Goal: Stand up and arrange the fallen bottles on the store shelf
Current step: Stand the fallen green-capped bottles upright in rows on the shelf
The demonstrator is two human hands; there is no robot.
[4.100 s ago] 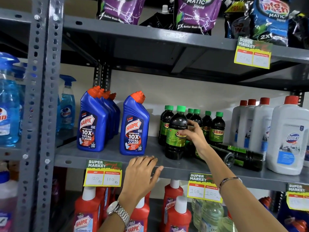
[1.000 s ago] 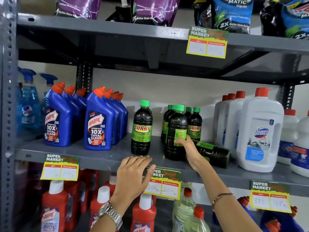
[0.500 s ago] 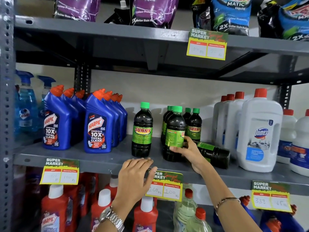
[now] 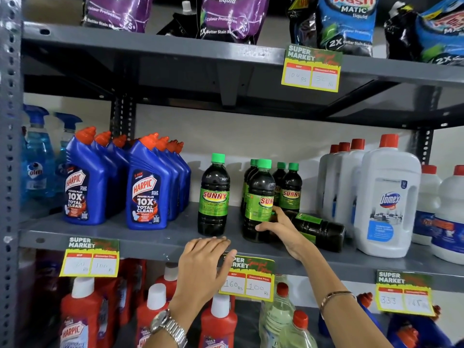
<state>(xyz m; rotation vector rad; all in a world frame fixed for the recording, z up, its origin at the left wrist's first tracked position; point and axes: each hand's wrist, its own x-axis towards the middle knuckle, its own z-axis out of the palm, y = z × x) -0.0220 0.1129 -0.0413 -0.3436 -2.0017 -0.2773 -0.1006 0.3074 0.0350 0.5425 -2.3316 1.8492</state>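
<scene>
Dark Sunny bottles with green caps stand on the middle grey shelf. One upright bottle stands alone at the left of the group. My right hand grips the lower part of the front upright Sunny bottle, whose label faces half right. Behind my wrist one Sunny bottle lies on its side, its base toward the right. Several more stand behind. My left hand rests flat on the shelf's front edge, fingers apart, holding nothing.
Blue Harpic bottles stand left of the Sunny bottles, white Domex jugs close on the right. Price tags hang from the shelf edge. Detergent pouches fill the shelf above; red Harpic bottles stand below.
My right hand has turned the front upright bottle, so its Sunny label now shows partly. Earlier, one bottle was set apart at the left. My left hand stays on the edge.
</scene>
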